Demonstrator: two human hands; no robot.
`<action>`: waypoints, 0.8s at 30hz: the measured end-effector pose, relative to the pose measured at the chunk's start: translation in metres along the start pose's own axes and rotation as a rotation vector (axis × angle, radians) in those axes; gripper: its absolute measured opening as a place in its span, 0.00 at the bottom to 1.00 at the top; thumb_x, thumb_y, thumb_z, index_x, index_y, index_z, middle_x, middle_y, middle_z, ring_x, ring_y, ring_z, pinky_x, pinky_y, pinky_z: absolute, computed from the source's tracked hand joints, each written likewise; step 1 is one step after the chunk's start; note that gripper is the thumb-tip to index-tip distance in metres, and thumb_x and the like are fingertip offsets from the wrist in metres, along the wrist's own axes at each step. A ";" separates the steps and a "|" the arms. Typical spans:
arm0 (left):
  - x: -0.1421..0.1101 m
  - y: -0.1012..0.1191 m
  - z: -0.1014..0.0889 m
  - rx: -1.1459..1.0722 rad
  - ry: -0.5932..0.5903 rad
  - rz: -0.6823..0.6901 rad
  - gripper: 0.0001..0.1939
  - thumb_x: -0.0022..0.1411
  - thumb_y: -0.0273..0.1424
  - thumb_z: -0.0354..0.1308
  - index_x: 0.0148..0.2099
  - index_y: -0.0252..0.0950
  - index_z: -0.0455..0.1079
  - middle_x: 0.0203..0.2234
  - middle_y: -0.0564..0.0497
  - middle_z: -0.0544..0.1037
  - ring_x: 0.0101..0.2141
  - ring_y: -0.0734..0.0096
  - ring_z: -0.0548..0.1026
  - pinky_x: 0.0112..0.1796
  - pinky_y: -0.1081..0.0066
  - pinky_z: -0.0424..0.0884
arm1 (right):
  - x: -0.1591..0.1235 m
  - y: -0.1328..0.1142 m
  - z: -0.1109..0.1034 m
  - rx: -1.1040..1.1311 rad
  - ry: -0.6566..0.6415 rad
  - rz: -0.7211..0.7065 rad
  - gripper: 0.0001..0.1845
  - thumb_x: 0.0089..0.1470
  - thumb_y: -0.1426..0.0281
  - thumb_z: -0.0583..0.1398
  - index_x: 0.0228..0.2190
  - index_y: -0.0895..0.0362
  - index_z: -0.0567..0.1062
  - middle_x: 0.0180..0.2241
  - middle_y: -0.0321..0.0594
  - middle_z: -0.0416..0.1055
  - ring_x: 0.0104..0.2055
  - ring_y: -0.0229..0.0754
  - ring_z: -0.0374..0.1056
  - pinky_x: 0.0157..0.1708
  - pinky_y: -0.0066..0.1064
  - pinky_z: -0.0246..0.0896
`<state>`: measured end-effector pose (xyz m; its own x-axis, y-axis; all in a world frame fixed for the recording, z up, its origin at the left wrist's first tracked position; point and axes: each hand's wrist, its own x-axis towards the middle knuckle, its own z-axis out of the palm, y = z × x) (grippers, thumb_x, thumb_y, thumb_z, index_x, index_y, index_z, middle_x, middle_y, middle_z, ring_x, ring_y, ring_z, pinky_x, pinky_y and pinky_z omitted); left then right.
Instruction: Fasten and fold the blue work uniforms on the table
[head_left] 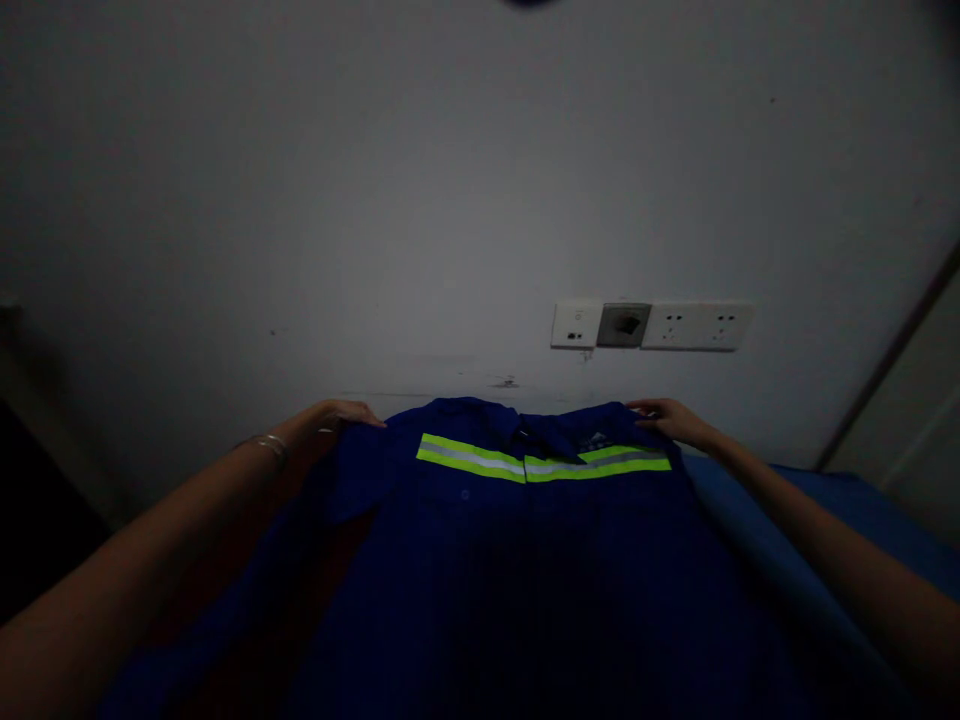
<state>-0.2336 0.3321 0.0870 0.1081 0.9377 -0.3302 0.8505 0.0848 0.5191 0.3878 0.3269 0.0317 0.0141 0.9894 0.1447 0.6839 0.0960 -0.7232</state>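
A dark blue work shirt (525,560) with a yellow and grey reflective band across the chest lies flat in front of me, collar towards the wall. My left hand (339,416) rests at the shirt's left shoulder, fingers pressed on the cloth. At the right shoulder my right hand (667,417) pinches the fabric near the collar. A thin bracelet sits on my left wrist. Both arms stretch out along the shirt's sides.
A grey wall (450,180) rises just behind the shirt, with a row of white sockets and a switch plate (651,325). A brown table surface (300,560) shows at the left, a blue cloth (862,510) at the right.
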 end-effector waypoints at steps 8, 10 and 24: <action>0.022 -0.009 -0.014 0.439 0.292 0.076 0.15 0.53 0.39 0.53 0.30 0.32 0.70 0.27 0.46 0.76 0.31 0.66 0.73 0.31 0.74 0.65 | -0.002 0.000 0.011 -0.713 0.197 -0.101 0.14 0.53 0.71 0.54 0.39 0.64 0.72 0.39 0.55 0.71 0.43 0.51 0.68 0.42 0.35 0.60; 0.027 -0.008 -0.006 0.597 0.382 0.067 0.15 0.56 0.38 0.50 0.38 0.32 0.71 0.36 0.42 0.76 0.38 0.60 0.73 0.36 0.71 0.66 | -0.006 -0.007 0.021 -0.787 0.248 -0.037 0.16 0.56 0.69 0.50 0.42 0.65 0.69 0.41 0.58 0.68 0.40 0.51 0.69 0.38 0.37 0.61; 0.010 -0.016 0.053 0.717 0.324 -0.023 0.16 0.54 0.39 0.53 0.37 0.31 0.72 0.36 0.37 0.76 0.37 0.54 0.74 0.38 0.63 0.69 | -0.082 -0.104 0.104 -0.885 0.149 -0.217 0.18 0.52 0.72 0.53 0.46 0.61 0.66 0.47 0.58 0.64 0.48 0.56 0.61 0.41 0.41 0.60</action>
<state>-0.2190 0.3216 0.0333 0.0247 0.9992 -0.0307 0.9871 -0.0292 -0.1572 0.2402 0.2468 0.0248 -0.1279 0.9294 0.3463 0.9900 0.0985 0.1013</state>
